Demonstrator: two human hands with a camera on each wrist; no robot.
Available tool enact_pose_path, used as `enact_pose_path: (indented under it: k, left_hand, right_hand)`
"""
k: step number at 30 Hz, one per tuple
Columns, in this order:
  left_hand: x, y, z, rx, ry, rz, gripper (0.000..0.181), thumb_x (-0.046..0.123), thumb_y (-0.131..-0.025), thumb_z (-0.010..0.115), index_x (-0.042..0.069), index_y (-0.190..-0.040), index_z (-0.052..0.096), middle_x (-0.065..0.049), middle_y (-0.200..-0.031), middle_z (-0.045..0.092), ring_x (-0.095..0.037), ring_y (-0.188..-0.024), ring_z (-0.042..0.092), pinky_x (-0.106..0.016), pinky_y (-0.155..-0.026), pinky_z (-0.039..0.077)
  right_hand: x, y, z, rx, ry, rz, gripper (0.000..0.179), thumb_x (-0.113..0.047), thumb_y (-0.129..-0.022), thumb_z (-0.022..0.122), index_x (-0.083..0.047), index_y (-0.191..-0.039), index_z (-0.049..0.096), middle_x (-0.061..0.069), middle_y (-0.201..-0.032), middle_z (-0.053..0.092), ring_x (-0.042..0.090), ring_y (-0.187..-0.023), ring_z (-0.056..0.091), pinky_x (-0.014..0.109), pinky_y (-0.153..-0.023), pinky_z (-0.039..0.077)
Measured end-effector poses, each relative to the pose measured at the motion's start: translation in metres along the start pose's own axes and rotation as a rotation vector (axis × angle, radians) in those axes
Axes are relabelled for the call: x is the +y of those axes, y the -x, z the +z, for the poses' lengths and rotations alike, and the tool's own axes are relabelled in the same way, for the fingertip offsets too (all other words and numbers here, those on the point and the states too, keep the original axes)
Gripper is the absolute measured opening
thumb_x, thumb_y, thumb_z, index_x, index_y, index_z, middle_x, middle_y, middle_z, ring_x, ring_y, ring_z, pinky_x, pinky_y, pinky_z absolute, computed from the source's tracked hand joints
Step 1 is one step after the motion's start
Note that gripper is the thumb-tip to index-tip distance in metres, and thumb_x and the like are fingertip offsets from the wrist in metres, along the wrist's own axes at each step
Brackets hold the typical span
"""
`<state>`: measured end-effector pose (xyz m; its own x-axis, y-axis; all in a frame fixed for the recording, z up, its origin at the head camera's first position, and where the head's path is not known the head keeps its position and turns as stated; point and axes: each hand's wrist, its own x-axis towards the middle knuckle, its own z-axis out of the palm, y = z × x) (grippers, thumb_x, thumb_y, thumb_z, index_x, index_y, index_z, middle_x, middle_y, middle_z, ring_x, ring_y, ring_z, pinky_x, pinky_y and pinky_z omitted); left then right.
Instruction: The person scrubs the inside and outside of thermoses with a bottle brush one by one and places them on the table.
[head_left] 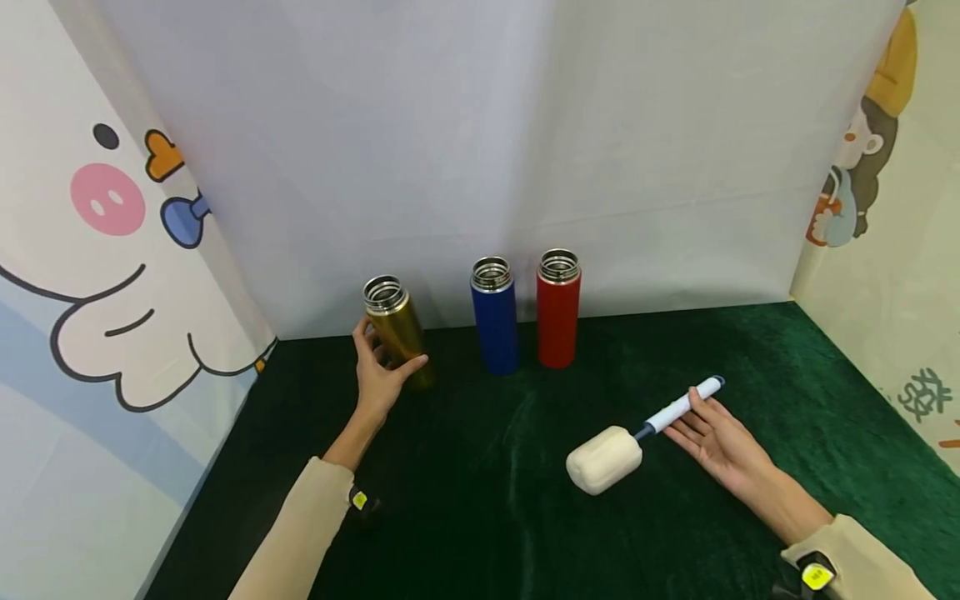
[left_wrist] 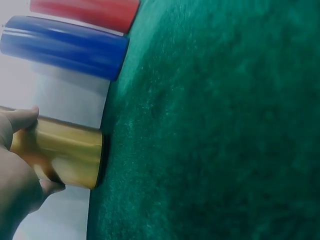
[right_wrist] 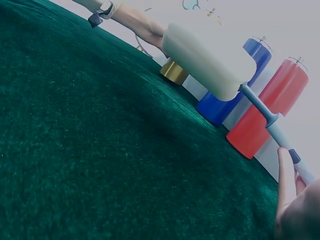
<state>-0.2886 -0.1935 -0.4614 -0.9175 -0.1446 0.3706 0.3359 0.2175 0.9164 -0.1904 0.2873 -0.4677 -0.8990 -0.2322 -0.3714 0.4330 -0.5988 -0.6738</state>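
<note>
My left hand [head_left: 378, 379] grips a gold bottle [head_left: 402, 333] by its side, thumb on one side and fingers on the other. The bottle has an open steel mouth and leans a little in the head view; in the left wrist view its base [left_wrist: 97, 160] is at the green cloth, but contact is unclear. My right hand [head_left: 723, 446] pinches the pale handle [head_left: 672, 412] of a bottle brush with a cream sponge head [head_left: 604, 460]. That head points left and appears held above the cloth. In the right wrist view the sponge [right_wrist: 205, 62] partly covers the bottles behind.
An open blue bottle [head_left: 495, 325] and an open red bottle [head_left: 558, 317] stand upright side by side, right of the gold one. Behind them hangs a white cloth backdrop [head_left: 450, 150]. Dark green cloth [head_left: 465, 500] covers the table, with printed panels at both sides.
</note>
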Motion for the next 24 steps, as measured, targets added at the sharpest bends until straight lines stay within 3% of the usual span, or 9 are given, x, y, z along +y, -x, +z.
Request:
enact_pose_path:
  k: [7, 14, 24]
  left_hand:
    - [-0.0039, -0.0035, 0.0006, -0.009, -0.054, -0.001, 0.1, 0.001, -0.083, 0.082, 0.021, -0.157, 0.017, -0.021, -0.152, 0.038, -0.043, -0.137, 0.045, -0.063, -0.113, 0.041]
    - [-0.0037, -0.0045, -0.0035, -0.034, -0.077, -0.085, 0.098, 0.008, -0.086, 0.081, 0.028, -0.16, 0.019, -0.018, -0.156, 0.037, -0.04, -0.142, 0.042, -0.061, -0.118, 0.036]
    - [-0.0041, -0.0073, -0.006, -0.098, -0.171, -0.06, 0.097, 0.009, -0.087, 0.081, 0.017, -0.161, 0.018, -0.023, -0.157, 0.035, -0.042, -0.144, 0.04, -0.059, -0.119, 0.037]
  right_hand:
    - [0.0005, 0.0034, -0.0009, -0.003, -0.006, 0.001, 0.038, -0.033, -0.106, 0.05, -0.033, -0.139, 0.03, -0.008, -0.113, 0.066, 0.007, -0.105, 0.067, 0.03, -0.096, 0.058]
    - [0.0, 0.0028, 0.002, -0.009, -0.029, 0.002, 0.037, -0.033, -0.106, 0.05, -0.032, -0.137, 0.031, -0.007, -0.113, 0.067, 0.008, -0.105, 0.067, 0.03, -0.095, 0.059]
    - [-0.0029, 0.0048, 0.0006, 0.008, -0.061, 0.012, 0.032, -0.032, -0.106, 0.052, -0.031, -0.132, 0.034, -0.006, -0.112, 0.067, 0.009, -0.105, 0.068, 0.032, -0.095, 0.059]
